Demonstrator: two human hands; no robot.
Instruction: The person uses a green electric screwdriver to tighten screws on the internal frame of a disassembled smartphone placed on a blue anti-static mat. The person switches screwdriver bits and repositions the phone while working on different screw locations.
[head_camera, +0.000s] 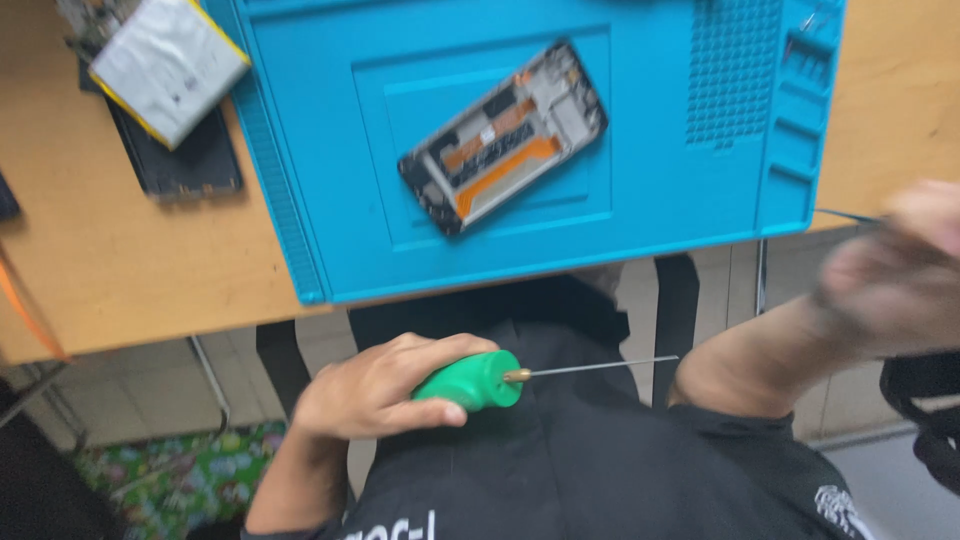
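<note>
My left hand (380, 390) is below the table edge, over my lap, closed around the green handle of a screwdriver (478, 381). Its thin metal shaft points right across my dark shirt. My right hand (900, 265) is blurred at the right edge, off the table; whether it holds anything cannot be made out. An opened phone (505, 135) with its back removed lies tilted in the middle of the blue work mat (660, 200), showing orange and grey inner parts.
A silver battery with yellow edging (165, 62) rests on a dark phone panel (180, 160) on the wooden table (120, 270), left of the mat. The mat has small compartments (800, 130) along its right side. Tiled floor and a patterned rug (170, 470) show below.
</note>
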